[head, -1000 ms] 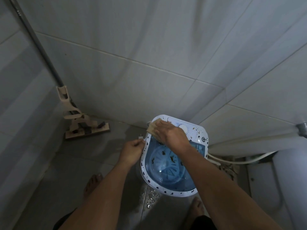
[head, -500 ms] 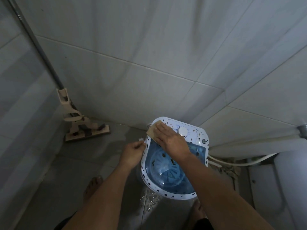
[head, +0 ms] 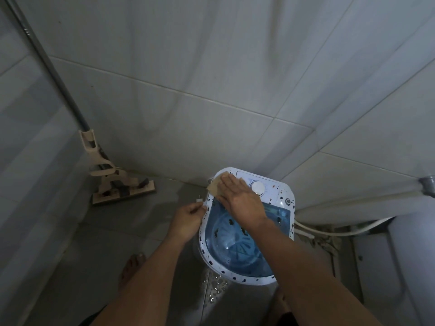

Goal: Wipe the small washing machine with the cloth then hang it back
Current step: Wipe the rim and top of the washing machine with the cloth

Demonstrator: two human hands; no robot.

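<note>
On the tiled bathroom floor, close to the wall, the small washing machine is found standing upright, seen from above. Its white rim is marked with many dark spots, and its blue translucent lid appears shut over the tub.

The right hand is laid flat, fingers extended, on the control panel at the 11 o'clock corner of the machine's top. The cloth, tan in colour, is pressed beneath the palm and fingers, with one corner protruding at the 10 o'clock side of the hand. The white dial lies just beside the fingers, at their 3 o'clock.

The left hand is loosely curled at the machine's 9 o'clock edge; it appears to steady the rim. A small pale item is seen at the fingertips, but what it is cannot be told.

The wiping step is judged to be in hand and far from complete: spots remain across the panel at 1 o'clock and round the rim to 6 o'clock. The next move is judged to call for the cloth to be drawn with firm pressure toward the dial and along the rim, the machine being held steady. No hanging place for the cloth is visible.

A mop is propped in the corner at 9 o'clock of the machine, well apart. A pale hose is noted at 3 o'clock.
</note>
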